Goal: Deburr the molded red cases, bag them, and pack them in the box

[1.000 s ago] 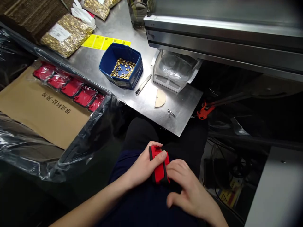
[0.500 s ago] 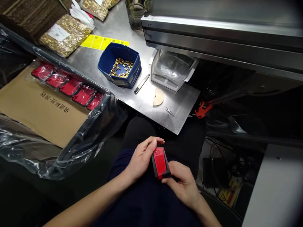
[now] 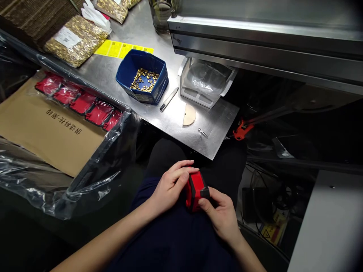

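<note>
Above my lap, both hands hold a red and black plastic housing [image 3: 196,189]. My left hand [image 3: 172,183] grips its upper left end, the fingers lying over the top and the thumb on the near side. At the lower right corner my right hand [image 3: 222,213] pinches it, thumb in front and fingers behind. The housing is tilted, showing a red face and a black corner; its underside is hidden. On the metal table beyond stands a blue bin [image 3: 141,77] with small brass pieces [image 3: 145,80] inside.
A pen-like tool [image 3: 169,99], a pale half-disc [image 3: 189,115] and a nail clipper [image 3: 202,132] lie near the table's edge [image 3: 212,156]. Behind them sits a grey bin [image 3: 206,81] with a plastic bag. At left, a lined crate holds several red parts [image 3: 82,102] beside cardboard [image 3: 53,121].
The housing has been turned in my hands and raised slightly, so another side shows. My left fingers have shifted over its top, and my right thumb has moved up onto its corner.
</note>
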{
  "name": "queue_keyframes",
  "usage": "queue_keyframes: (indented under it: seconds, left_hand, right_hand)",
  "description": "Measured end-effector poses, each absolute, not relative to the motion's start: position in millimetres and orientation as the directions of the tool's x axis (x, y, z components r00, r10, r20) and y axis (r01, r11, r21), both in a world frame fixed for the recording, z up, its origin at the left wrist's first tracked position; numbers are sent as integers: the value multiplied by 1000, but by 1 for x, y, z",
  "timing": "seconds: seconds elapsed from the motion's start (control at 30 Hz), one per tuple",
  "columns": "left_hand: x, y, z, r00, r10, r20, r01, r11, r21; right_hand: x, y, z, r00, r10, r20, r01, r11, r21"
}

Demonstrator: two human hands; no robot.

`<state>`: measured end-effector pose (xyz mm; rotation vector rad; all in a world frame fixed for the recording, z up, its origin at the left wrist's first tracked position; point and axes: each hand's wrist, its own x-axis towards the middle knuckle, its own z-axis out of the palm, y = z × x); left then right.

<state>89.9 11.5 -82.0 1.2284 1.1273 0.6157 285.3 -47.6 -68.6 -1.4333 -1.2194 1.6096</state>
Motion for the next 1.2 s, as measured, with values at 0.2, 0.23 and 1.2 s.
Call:
queue_keyframes:
  seconds: [0.2,0.23,1.2]
  left_hand:
    - [78,4,-76,490,828,-274,108,255,961]
    - [79,3,-75,488,830,-271,110,250,962]
    - [84,20,-80,-102,958,-269,217,285,934]
  right_hand:
    - [284,-40,-65,-152,880,-450,-17,-457,-889]
    - [283,-40,-65,-153,879,-452,-19,-460,-888]
    - [266,-36,-63,-121,808,-576,111,-566,-817]
